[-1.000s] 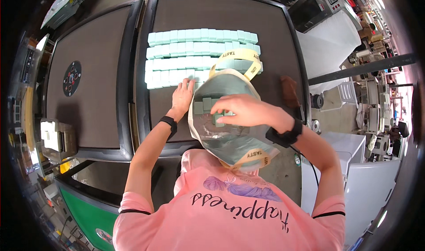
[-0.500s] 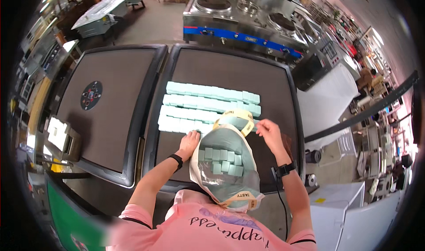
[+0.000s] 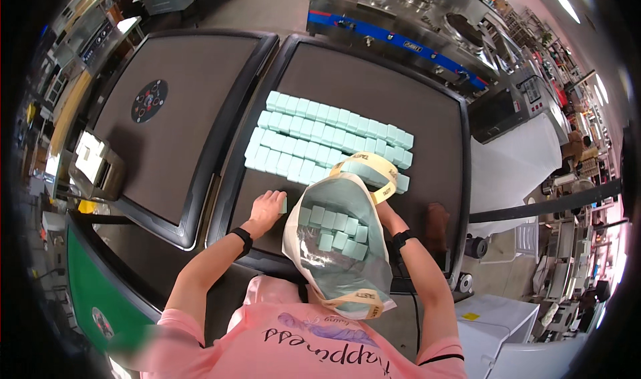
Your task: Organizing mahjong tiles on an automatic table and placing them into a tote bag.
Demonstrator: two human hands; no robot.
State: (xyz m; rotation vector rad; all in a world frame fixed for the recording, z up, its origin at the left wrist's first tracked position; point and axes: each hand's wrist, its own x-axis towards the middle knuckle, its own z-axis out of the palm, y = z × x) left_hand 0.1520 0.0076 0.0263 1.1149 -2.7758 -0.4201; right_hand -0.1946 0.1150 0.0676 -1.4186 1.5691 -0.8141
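Note:
Four long rows of pale green mahjong tiles point(image 3: 314, 132) lie on the brown table top point(image 3: 347, 68). In front of them a cream bag point(image 3: 292, 235) with a silvery lining gapes toward me, and several tiles point(image 3: 332, 220) rest inside it. Left of the bag my left hand point(image 3: 267, 207) is closed on a single mahjong tile point(image 3: 284, 206), low over the table. My right hand point(image 3: 386, 214) is at the bag's right side, close under its yellow printed handle point(image 3: 389, 172); the bag's edge hides its fingers.
A second dark-rimmed table top point(image 3: 180, 92) with a round control pad point(image 3: 149, 101) adjoins on the left. Beyond stands a steel stove point(image 3: 387, 25). A boxy steel appliance point(image 3: 517, 108) sits to the right, and a white box-like unit point(image 3: 494, 319) at lower right.
The view has shifted. My left hand has drawn leftward from the bag, and a tile now shows at its fingers. My right hand has gone from beside the handle to behind the bag's edge.

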